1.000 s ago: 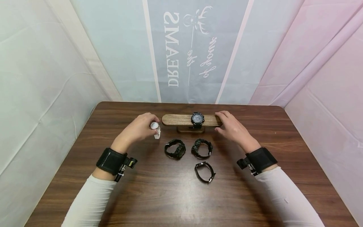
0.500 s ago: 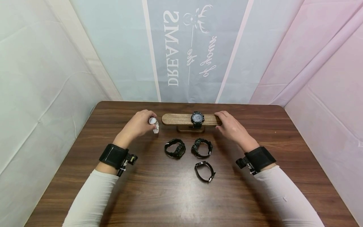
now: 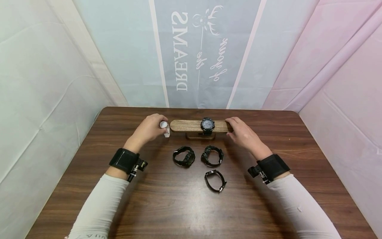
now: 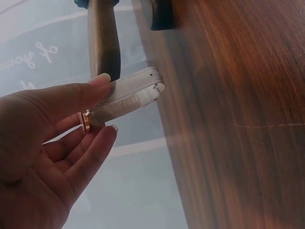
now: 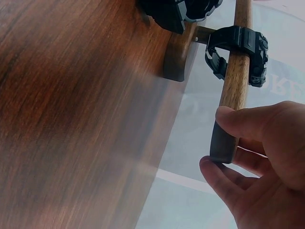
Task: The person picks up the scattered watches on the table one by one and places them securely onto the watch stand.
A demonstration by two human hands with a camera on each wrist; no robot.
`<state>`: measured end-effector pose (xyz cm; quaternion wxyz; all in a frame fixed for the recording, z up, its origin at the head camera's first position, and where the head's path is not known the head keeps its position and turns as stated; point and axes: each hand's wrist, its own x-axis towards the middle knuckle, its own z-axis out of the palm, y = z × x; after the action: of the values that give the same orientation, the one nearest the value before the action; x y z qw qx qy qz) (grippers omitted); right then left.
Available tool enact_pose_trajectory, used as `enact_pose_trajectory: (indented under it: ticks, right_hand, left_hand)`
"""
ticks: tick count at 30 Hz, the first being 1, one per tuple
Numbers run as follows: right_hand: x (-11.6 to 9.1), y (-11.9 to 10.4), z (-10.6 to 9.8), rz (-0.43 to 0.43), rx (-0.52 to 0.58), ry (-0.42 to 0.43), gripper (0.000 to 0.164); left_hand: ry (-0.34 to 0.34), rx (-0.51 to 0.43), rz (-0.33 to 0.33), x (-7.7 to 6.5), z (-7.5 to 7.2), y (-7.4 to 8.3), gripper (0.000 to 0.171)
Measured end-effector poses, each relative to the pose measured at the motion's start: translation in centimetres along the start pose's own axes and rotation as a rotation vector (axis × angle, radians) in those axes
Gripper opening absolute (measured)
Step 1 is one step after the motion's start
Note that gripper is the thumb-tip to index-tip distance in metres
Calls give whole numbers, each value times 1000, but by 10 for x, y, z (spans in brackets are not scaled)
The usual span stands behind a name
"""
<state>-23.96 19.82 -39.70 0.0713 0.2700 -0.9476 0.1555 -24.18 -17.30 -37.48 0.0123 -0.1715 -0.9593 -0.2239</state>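
Note:
My left hand (image 3: 150,128) pinches a wristwatch (image 4: 126,98) with a white strap and gold-coloured case. In the head view its round white dial faces up, and the looped strap sits right at the left end of a wooden watch stand (image 3: 186,125). My right hand (image 5: 267,148) grips the stand's right end between thumb and fingers. A chunky black watch (image 3: 207,124) is strapped round the stand's bar, a little right of its middle; the right wrist view shows its band looping beneath the bar (image 5: 236,78).
Below the stand, two black watches, the left one (image 3: 184,156) and the right one (image 3: 212,156), lie on the brown table (image 3: 179,205). Nearer me is a slimmer black watch (image 3: 215,181). A printed curtain (image 3: 137,59) hangs behind the table's back edge.
My left hand first drew up and slightly left with the white watch, then moved right to the stand's left end. My right hand keeps its grip on the stand.

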Motion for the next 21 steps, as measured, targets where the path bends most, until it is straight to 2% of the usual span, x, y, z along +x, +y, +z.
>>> enact_pose_trajectory:
  ticks: [21]
  right_hand:
    - [0,-1,-1,7,-14,-23,55]
  left_hand:
    - [-1,12,75,11,6,7,37]
